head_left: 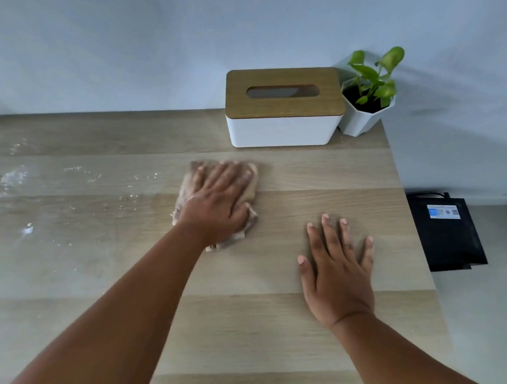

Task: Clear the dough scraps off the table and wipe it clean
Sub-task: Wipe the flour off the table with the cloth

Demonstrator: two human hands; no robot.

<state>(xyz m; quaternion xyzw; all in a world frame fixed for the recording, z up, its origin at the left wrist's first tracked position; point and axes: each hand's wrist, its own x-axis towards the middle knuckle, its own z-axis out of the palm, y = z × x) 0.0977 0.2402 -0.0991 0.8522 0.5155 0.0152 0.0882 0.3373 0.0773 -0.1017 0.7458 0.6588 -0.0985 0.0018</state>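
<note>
Fingers of my left hand (215,205) lie spread and fairly straight, pressing a crumpled beige cloth (217,202) flat onto the pale wood-grain table (282,322). My right hand (337,272) rests open, palm down, nearer the right edge. White flour smears and crumbs (13,178) cover the table's left side, apart from the cloth.

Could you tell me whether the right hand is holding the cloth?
No, the right hand lies flat and bare on the table, while the left hand presses the cloth beside it.
</note>
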